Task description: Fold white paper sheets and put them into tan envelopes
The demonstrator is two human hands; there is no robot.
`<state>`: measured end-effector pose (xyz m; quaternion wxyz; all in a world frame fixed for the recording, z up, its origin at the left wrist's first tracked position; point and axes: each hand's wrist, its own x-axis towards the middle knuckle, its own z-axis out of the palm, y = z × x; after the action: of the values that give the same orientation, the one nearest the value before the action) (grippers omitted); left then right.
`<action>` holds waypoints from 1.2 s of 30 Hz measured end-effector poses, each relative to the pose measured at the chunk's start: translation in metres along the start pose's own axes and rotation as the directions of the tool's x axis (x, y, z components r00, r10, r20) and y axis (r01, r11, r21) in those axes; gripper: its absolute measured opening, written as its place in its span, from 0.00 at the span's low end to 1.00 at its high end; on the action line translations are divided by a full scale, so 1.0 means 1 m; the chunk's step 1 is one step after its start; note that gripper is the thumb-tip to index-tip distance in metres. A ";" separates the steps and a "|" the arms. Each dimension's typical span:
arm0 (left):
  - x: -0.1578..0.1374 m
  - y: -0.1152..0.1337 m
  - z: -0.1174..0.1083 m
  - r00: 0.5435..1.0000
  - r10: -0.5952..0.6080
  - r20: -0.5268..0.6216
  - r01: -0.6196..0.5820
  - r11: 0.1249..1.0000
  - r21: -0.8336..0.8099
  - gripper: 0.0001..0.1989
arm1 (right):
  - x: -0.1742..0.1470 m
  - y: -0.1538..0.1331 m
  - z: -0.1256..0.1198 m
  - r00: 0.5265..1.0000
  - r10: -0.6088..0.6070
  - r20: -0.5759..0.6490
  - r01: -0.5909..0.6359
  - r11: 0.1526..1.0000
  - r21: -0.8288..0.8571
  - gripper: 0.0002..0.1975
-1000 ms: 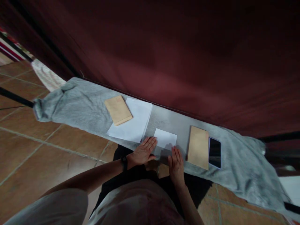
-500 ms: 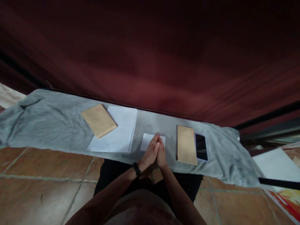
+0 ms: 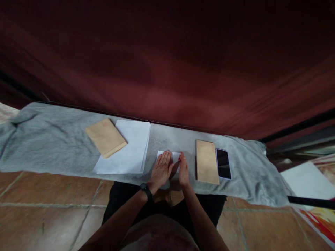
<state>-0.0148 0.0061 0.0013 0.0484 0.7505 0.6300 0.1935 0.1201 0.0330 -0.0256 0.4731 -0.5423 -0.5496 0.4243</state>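
A small folded white paper (image 3: 176,157) lies on the grey cloth in front of me. My left hand (image 3: 161,169), with a black watch on the wrist, is laid flat over its left part, fingers stretched out. At the paper's right edge stands my right hand (image 3: 183,169), turned on its side with the fingers straight and the palm facing left. The two hands are apart, and part of the paper shows between them. Beneath the left palm the paper is hidden.
Larger white sheets (image 3: 131,146) lie to the left, with brown envelopes (image 3: 106,137) partly over them. On the right are more brown envelopes (image 3: 207,162) and a phone (image 3: 223,164). Grey cloth (image 3: 57,139) covers the narrow table; a dark red curtain (image 3: 167,87) hangs behind.
My hands were together, fingertips touching over the paper. Now they have parted: the left has moved left and flattened onto the paper, the right has shifted slightly right to its edge.
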 end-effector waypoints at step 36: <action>-0.001 -0.008 -0.010 0.997 -0.077 0.009 0.074 0.984 0.161 0.29 | 0.004 -0.019 -0.011 0.994 0.108 -0.015 -0.107 0.994 0.023 0.32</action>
<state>-0.0260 0.0051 0.0074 -0.0002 0.7291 0.6711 0.1344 0.1276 0.0356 -0.0044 0.4599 -0.5692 -0.5111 0.4509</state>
